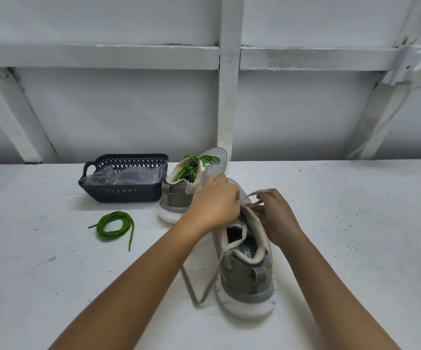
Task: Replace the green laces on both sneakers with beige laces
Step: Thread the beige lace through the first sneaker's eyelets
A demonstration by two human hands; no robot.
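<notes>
near sneaker (244, 269): front of table (53, 274), green lace gone, beige lace (209, 281) partly threaded
left hand (214, 203), right hand (277, 215): fingers pinched on the beige lace at the eyelets
far sneaker (186, 190): green laces (191, 168) not out yet, so roughly half to go
loose green lace (114, 227): coiled near the basket (123, 193)

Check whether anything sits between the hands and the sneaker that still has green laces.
Nothing visible does. The green-laced sneaker stands right behind the left hand, which, with the right hand, pinches the beige lace at the near sneaker.
</notes>
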